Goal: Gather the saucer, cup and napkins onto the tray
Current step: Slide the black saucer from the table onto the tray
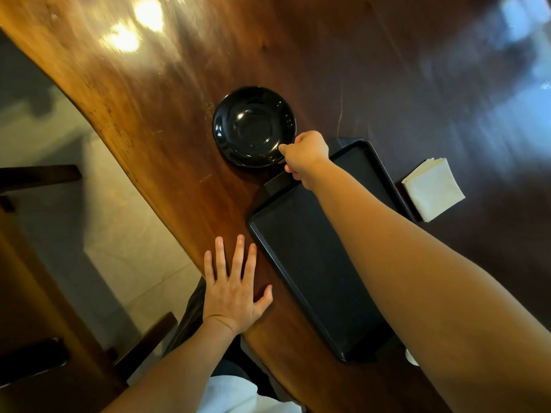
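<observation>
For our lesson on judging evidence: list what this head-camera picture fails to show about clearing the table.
- Cup: not identifiable; only a small white object shows beside the right forearm.
- Right hand at the saucer rim: the grip is hidden by the hand itself.
- Tray: partly covered by that arm.
- Far table: motion-blurred.

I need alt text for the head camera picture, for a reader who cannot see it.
The right hand pinches the rim of a black saucer on a wooden table, beside an empty black tray. The left hand lies flat on the table; folded white napkins lie beyond the tray.
</observation>
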Available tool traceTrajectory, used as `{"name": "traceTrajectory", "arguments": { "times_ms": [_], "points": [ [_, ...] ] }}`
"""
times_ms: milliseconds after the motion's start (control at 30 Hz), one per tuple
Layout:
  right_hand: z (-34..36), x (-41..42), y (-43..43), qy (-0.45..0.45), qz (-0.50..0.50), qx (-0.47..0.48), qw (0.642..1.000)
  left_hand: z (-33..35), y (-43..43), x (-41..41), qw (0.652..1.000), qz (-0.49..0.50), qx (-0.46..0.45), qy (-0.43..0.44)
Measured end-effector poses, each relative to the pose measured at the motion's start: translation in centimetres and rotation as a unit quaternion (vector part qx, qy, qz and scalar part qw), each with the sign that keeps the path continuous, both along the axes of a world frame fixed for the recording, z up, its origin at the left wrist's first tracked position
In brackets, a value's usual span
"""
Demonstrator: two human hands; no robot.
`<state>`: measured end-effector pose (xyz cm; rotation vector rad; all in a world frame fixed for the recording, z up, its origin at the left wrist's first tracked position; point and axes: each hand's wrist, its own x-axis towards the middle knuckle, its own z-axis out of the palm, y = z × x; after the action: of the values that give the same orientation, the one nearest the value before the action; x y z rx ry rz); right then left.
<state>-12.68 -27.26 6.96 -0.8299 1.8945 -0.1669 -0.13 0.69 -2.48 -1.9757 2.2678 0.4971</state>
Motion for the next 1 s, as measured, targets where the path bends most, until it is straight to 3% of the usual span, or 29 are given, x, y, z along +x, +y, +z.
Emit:
{"name": "traceTrajectory", "arguments": {
  "times_ms": [433,1000],
  "points": [
    [1.8,-1.6,3.9,-0.033,-0.078,-0.061,0.995,0.6,-0.6,-0.2,1.0,0.001,0.013,-0.008],
    [2.8,-9.9,14.6,-0.06,-0.306,-0.071,0.947,0.7,-0.3,-0.5,1.0,0.014,-0.002,-0.022]
  ]
}}
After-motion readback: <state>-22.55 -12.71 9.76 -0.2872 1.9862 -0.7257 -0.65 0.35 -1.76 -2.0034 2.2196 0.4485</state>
